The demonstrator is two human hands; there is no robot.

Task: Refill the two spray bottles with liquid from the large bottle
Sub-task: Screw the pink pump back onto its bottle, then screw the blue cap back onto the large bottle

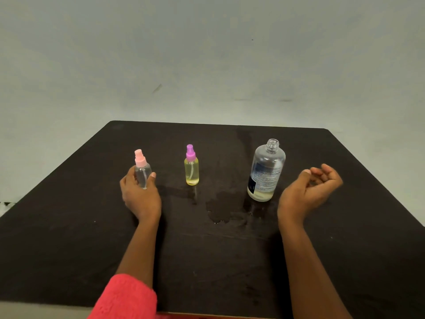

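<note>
My left hand (140, 194) grips a small clear spray bottle (142, 170) with a pale pink spray cap, held upright at the table's left. A second small spray bottle (191, 168), with a purple cap and yellowish liquid inside, stands alone in the middle. The large clear bottle (265, 171) with a printed label stands to the right, uncapped, with a little pale liquid at its bottom. Just right of that bottle my right hand (310, 187) hovers, fingers loosely curled and holding nothing.
The bottles stand on a black table (69, 249) in front of a plain pale wall. A wet spill patch (220, 208) lies on the tabletop between the purple-capped bottle and the large bottle. A red sleeve covers my left forearm.
</note>
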